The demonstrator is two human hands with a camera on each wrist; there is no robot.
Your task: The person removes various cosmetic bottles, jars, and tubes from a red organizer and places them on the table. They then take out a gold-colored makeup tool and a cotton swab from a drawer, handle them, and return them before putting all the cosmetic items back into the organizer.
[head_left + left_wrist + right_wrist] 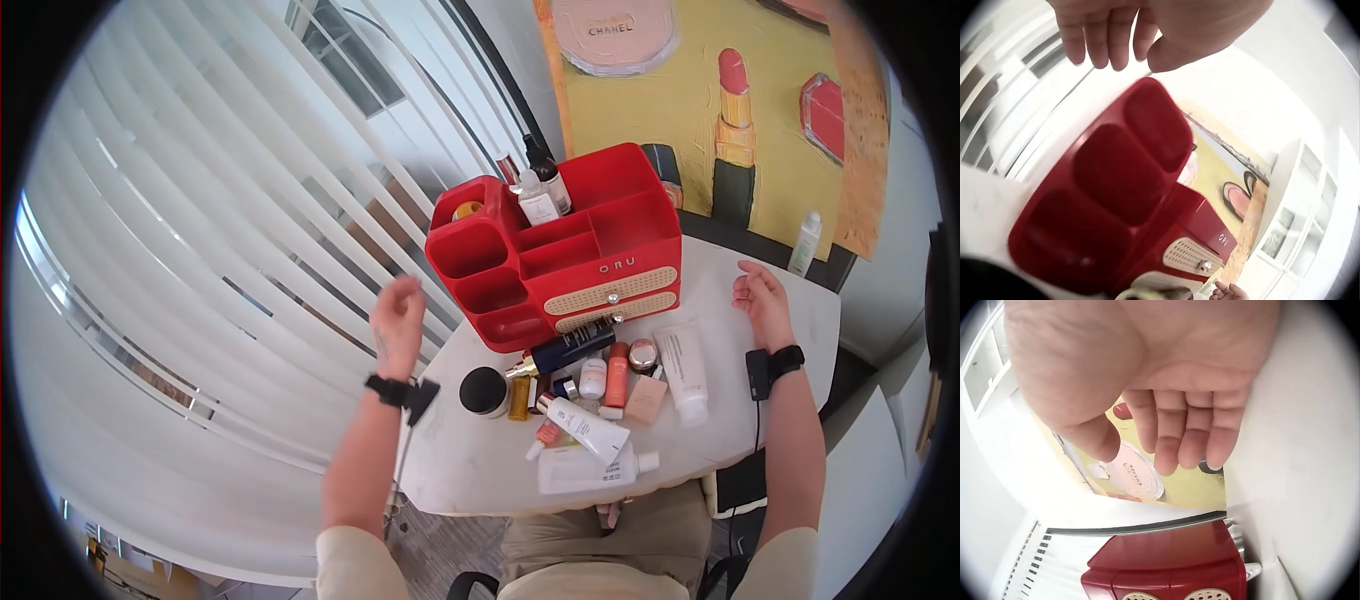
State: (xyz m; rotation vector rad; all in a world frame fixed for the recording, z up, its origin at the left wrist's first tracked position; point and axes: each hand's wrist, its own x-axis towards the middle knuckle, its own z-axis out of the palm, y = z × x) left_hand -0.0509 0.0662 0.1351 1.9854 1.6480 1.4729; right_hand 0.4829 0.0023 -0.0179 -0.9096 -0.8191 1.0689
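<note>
My left hand (399,318) is raised at the left of a red organizer (480,258), its fingers loosely bent and nothing in them. In the left wrist view the fingers of that hand (1129,31) hang above the organizer's rounded compartments. To the right of the organizer is my right hand (764,308), also holding nothing, with its fingers relaxed. A brown bottle with a black pump (545,172) and a white bottle (537,203) stand in the back part of the organizer. In front of its two woven-faced drawers lies a dark blue pump bottle (568,347).
Several cosmetics cover the table's front: a black-lidded jar (484,391), a white tube (683,370), another white tube (588,428) and a clear bottle (588,469). A small bottle (805,243) stands at the back right edge. Vertical blinds (230,240) hang left; a painting (690,110) stands behind.
</note>
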